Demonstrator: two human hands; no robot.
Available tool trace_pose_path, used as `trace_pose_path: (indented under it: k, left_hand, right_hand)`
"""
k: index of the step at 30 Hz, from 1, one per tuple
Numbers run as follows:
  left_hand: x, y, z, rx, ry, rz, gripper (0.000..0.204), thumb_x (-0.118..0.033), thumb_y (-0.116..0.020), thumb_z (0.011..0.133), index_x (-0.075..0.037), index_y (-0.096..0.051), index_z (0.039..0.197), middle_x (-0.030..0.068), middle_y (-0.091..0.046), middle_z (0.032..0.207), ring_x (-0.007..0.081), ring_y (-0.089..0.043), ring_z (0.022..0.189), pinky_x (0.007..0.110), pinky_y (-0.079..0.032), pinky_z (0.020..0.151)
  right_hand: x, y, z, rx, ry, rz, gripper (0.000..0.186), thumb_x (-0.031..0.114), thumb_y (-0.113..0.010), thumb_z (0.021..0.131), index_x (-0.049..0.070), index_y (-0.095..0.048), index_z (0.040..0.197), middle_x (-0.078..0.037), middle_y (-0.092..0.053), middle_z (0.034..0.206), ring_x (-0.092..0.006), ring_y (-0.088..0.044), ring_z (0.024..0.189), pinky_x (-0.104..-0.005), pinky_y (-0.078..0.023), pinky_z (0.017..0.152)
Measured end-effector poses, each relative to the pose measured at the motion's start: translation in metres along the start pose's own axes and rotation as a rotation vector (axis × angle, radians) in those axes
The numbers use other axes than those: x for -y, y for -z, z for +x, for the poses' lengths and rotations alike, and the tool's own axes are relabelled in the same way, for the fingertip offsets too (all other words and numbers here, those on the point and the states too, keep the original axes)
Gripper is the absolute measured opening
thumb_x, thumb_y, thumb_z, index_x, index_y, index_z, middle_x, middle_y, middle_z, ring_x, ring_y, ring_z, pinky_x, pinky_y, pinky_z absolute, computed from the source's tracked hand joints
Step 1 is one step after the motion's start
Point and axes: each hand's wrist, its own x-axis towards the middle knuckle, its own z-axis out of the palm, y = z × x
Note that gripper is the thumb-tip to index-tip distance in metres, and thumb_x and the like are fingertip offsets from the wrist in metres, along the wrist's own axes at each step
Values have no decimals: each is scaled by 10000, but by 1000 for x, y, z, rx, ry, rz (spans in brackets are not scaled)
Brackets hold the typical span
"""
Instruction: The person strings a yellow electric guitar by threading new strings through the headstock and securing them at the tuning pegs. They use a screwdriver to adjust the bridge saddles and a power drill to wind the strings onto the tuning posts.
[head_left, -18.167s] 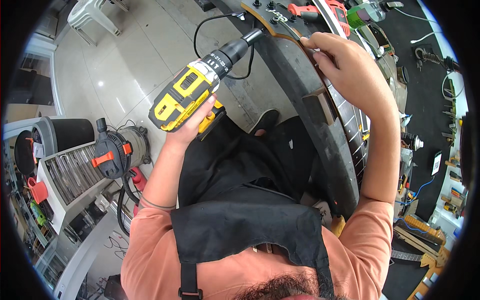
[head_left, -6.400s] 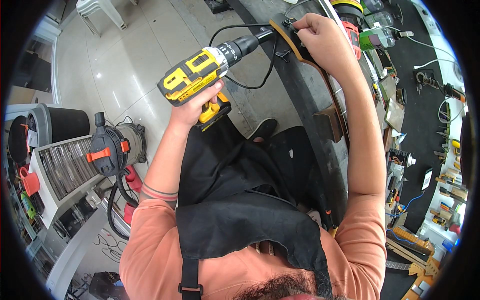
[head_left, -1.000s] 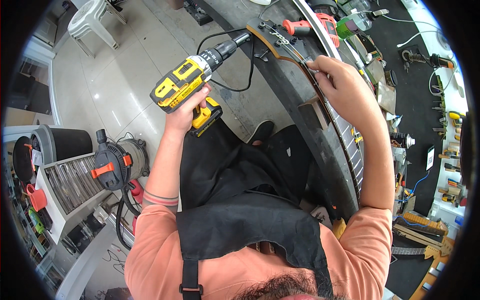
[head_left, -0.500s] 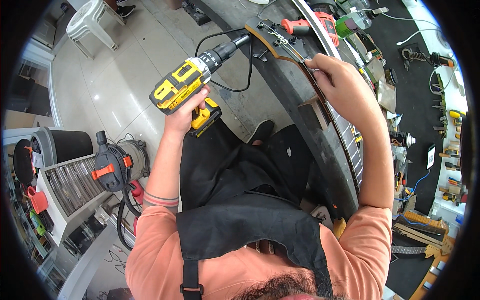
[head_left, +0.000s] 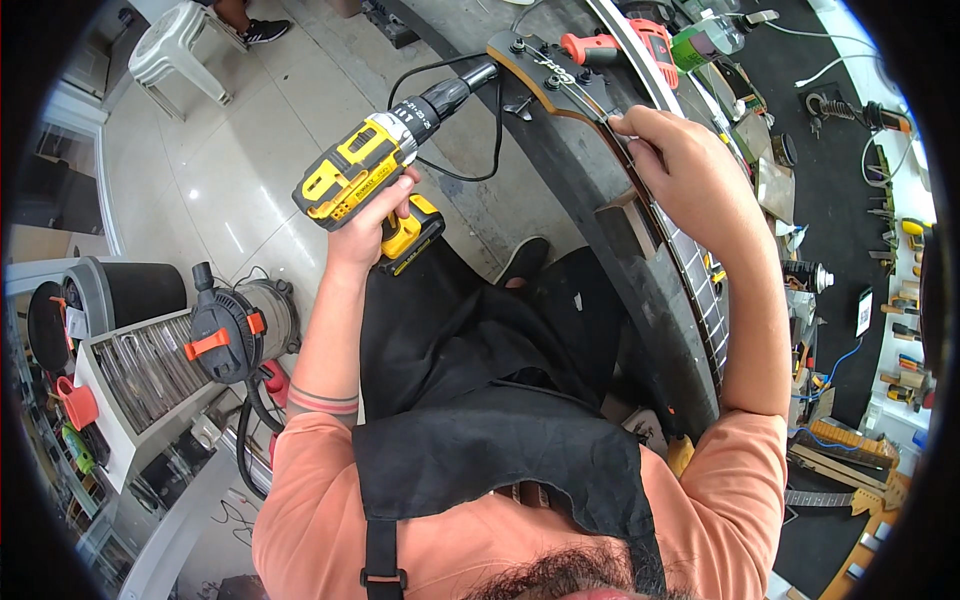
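My left hand [head_left: 375,222] is wrapped round the grip of a yellow and black cordless drill [head_left: 352,172]. The drill's black tip reaches the near side of a dark guitar headstock [head_left: 550,75], at a tuning peg; the exact fit there is too small to tell. At the top end of the guitar neck [head_left: 697,290], just below the headstock, my right hand [head_left: 675,165] is closed with thumb and forefinger pinched at a guitar string [head_left: 597,106]. A wooden block [head_left: 628,226] sits beneath the neck, on the dark workbench [head_left: 590,180].
A red power tool [head_left: 600,48] and a green-purple bottle [head_left: 705,42] lie beyond the headstock. A black cable [head_left: 497,150] loops off the bench edge. To the left stand a shop vacuum [head_left: 225,335] and a white stool [head_left: 172,50], with another person's shoe [head_left: 267,31] beside it.
The drill has shifted slightly left, its tip staying by the headstock. My right hand keeps its place. More of the other person's leg and shoe shows near the stool.
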Motion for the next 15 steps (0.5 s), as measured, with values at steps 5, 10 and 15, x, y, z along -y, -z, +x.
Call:
trace_pose_path:
  k: [5, 10, 15]
  left_hand:
    - [2, 2, 2, -4, -13, 9, 207, -19, -758, 966, -14, -725, 1171, 71, -748, 988, 106, -633, 728, 272, -522, 683]
    - [1, 0, 3, 1, -17, 37, 179, -28, -771, 961, -25, -733, 1135, 57, -746, 972, 109, -638, 727, 274, -523, 679]
    - [-2, 4, 4, 9, -8, 54, 177, -33, -774, 959, -28, -740, 1133, 57, -752, 981, 108, -642, 725, 273, -528, 681]
  right_hand:
    - [3, 3, -2, 9, -1, -61, 264, 108, -577, 1015, 83, -719, 1236, -214, -763, 1035, -432, -726, 1013, -529, -566, 899]
    - [1, -2, -3, -1, 32, -81, 243, 100, -573, 1020, 75, -704, 1222, -210, -756, 993, -430, -728, 986, -536, -564, 876]
    - [-3, -6, 0, 5, 102, -161, 188, 94, -619, 1037, 47, -650, 1216, -205, -735, 948, -430, -713, 915, -509, -550, 809]
